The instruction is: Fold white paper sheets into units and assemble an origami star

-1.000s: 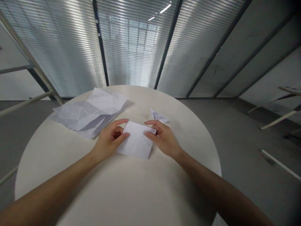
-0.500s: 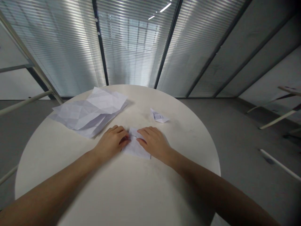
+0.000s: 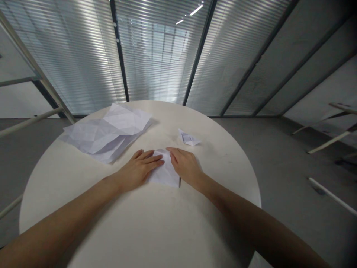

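Observation:
A folded white paper (image 3: 165, 172) lies flat on the round white table (image 3: 139, 219), just beyond the middle. My left hand (image 3: 139, 167) rests on its left part with the fingers stretched out flat and pointing right. My right hand (image 3: 185, 165) lies on its right part, fingers extended and pressed down along the paper's upper right edge. Both palms face down. Most of the paper is hidden under the two hands.
A pile of creased, unfolded white sheets (image 3: 107, 132) lies at the table's far left. A small folded paper figure (image 3: 188, 138) sits beyond my right hand. Glass walls with blinds stand behind the table, and grey floor surrounds it.
A second ago both hands pinched the paper's upper edges, raised off the table. They folded it down, and now lie flat on it with fingers spread.

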`<act>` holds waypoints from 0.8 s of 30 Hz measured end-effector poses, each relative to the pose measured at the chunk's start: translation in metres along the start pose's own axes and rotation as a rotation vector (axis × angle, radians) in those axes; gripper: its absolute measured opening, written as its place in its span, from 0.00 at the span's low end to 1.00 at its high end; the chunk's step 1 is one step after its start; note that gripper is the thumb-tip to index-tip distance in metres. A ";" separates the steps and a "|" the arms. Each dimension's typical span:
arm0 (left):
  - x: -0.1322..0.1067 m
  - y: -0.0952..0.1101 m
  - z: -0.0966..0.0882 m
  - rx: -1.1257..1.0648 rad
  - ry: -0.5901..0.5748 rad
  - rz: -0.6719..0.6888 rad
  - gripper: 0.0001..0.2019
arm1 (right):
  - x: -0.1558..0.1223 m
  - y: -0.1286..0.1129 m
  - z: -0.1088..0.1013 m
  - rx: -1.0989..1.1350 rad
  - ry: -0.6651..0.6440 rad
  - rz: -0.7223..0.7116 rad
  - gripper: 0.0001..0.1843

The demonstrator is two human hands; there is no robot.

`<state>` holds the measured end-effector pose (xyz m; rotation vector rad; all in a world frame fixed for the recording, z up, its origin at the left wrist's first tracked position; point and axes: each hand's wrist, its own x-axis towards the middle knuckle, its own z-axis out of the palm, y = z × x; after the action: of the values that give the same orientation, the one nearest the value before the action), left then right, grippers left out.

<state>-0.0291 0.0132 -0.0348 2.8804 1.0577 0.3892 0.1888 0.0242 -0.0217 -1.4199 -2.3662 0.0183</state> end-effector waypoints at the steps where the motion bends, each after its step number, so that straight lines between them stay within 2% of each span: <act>1: 0.001 0.001 -0.001 0.008 0.006 0.001 0.24 | 0.000 0.000 -0.001 0.007 -0.004 -0.015 0.18; 3: 0.003 0.002 -0.005 0.020 0.039 -0.001 0.18 | -0.001 0.001 -0.002 0.008 -0.038 -0.077 0.17; 6: 0.005 0.003 -0.010 0.026 0.120 -0.060 0.09 | -0.003 0.003 -0.005 -0.053 -0.147 -0.249 0.14; 9: 0.004 0.001 -0.010 0.010 0.149 -0.076 0.10 | -0.006 0.002 -0.011 -0.134 -0.224 -0.372 0.14; 13: 0.001 -0.003 -0.006 -0.039 0.028 0.016 0.14 | -0.010 -0.005 -0.019 -0.151 -0.247 -0.353 0.11; 14: 0.001 -0.003 -0.006 -0.046 0.008 0.023 0.14 | -0.011 -0.007 -0.021 -0.145 -0.250 -0.345 0.13; 18: 0.002 0.000 -0.013 -0.011 0.004 0.031 0.15 | -0.015 -0.012 -0.027 -0.151 -0.251 -0.326 0.25; 24: 0.001 0.004 -0.027 0.052 -0.013 0.037 0.20 | -0.017 -0.003 -0.031 -0.190 -0.274 -0.255 0.22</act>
<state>-0.0323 0.0102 -0.0083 2.9477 1.0295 0.3486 0.2032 0.0030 0.0022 -1.2523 -2.8264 -0.0880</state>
